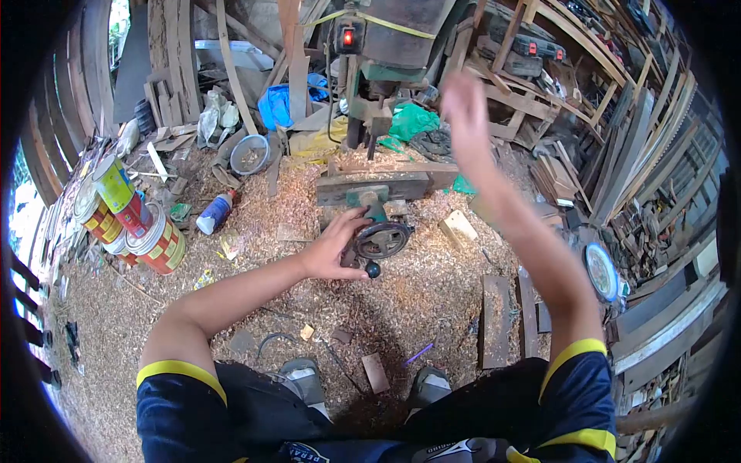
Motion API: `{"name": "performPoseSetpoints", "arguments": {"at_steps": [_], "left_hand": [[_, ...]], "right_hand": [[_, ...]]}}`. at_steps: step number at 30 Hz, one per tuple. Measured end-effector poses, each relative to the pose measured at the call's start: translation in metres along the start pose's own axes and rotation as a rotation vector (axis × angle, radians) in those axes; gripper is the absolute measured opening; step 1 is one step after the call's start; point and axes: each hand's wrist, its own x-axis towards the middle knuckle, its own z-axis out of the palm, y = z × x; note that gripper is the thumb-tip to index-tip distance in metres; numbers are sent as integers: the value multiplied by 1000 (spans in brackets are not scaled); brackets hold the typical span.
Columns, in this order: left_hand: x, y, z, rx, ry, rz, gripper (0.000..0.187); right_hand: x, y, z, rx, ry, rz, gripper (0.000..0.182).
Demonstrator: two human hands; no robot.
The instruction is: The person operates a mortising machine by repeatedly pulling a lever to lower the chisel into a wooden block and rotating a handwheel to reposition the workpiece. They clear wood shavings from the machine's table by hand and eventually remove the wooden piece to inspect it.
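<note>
My left hand (337,247) curves around the left side of a dark metal handwheel (384,241), fingers near a green machine part (374,205) and thumb by the wheel's black ball knob (372,269). My right hand (465,112) is raised at the right of the upright machine (401,46), smeared by motion, so its fingers cannot be made out. A switch box (349,36) with a red light sits on the machine's left. Below a dark tool bit (371,147), a wooden board (373,187) lies crosswise behind the handwheel.
Wood shavings cover the floor. Stacked paint cans (158,243) and a blue bottle (214,214) stand or lie at left. A wood block (458,229) and planks (495,320) lie at right. Near the back are a bucket (251,155) and green plastic (413,122).
</note>
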Motion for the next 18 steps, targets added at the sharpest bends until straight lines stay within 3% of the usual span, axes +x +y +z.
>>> {"name": "performPoseSetpoints", "arguments": {"at_steps": [1,2,3,4,5,6,9,12,18], "left_hand": [[-3,2,-2,1,-11,-32,108],[-8,-2,-1,3,-9,-38,108],[-14,-8,-1,15,-32,-41,105],[-19,-13,-1,26,-57,-44,102],[-22,-12,-6,13,-82,-70,88],[-25,-16,-7,10,-89,-77,88],[-28,-19,-12,75,-111,-112,53],[-21,-17,-21,101,-240,-150,46],[-11,-2,-21,74,-197,-26,49]], "right_hand": [[-52,31,-2,-103,-127,37,65],[-104,34,-1,-299,-263,-87,77],[-146,34,-7,-276,-490,167,103],[-179,44,-10,-368,-622,119,115],[-194,45,-9,-458,-755,72,128],[-197,51,-12,-450,-755,79,128],[-191,56,-17,-439,-752,64,142],[-178,46,-11,-522,-773,-4,145],[-183,41,20,-575,-735,-125,149]]}}
